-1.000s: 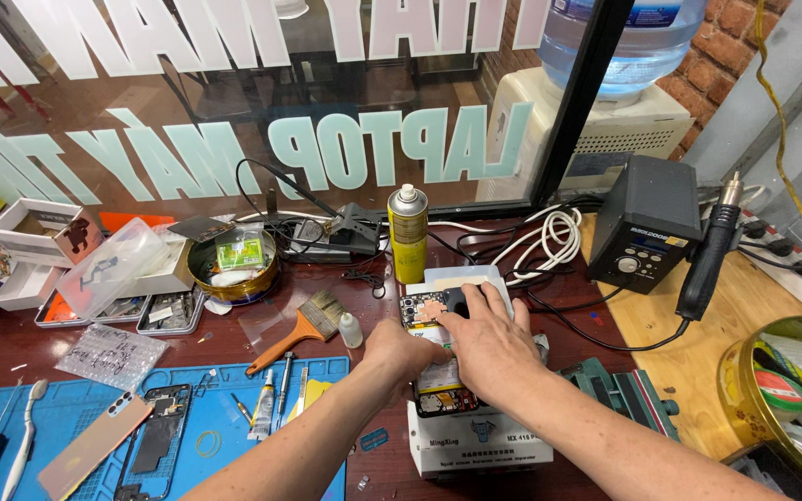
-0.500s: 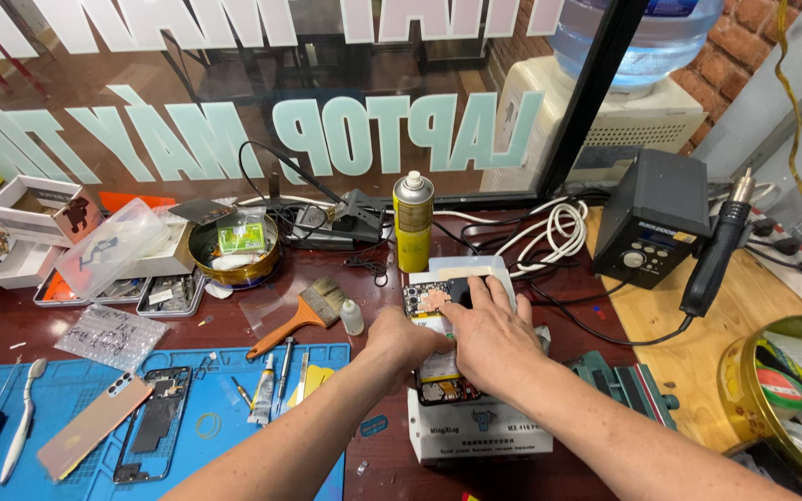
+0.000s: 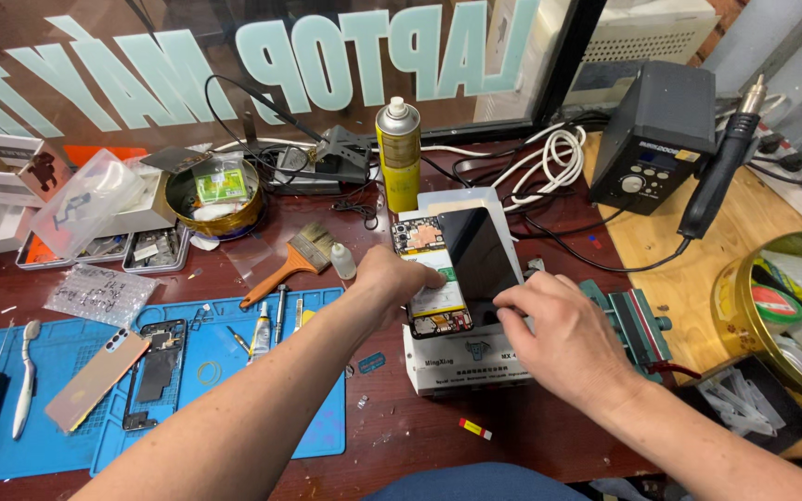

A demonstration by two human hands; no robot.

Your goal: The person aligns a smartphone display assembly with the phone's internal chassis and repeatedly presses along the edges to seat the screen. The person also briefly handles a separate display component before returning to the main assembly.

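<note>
An opened phone body (image 3: 433,278) with its circuit board and battery showing lies on a white heating plate machine (image 3: 466,357). A black glass screen (image 3: 478,260) is lifted off it, tilted up along the right side. My left hand (image 3: 392,278) presses down on the phone's left edge. My right hand (image 3: 554,339) grips the lower right edge of the lifted screen.
A yellow spray can (image 3: 399,153) stands behind the machine. A brush (image 3: 291,263), small bottle (image 3: 342,262) and tools lie to the left on a blue mat (image 3: 234,371) with another dismantled phone (image 3: 155,371). A hot-air station (image 3: 652,139) and a gold tin (image 3: 791,315) sit right.
The black screen has come up off the phone body, exposing the board and battery. My right hand shifted right and down; the camera moved closer.
</note>
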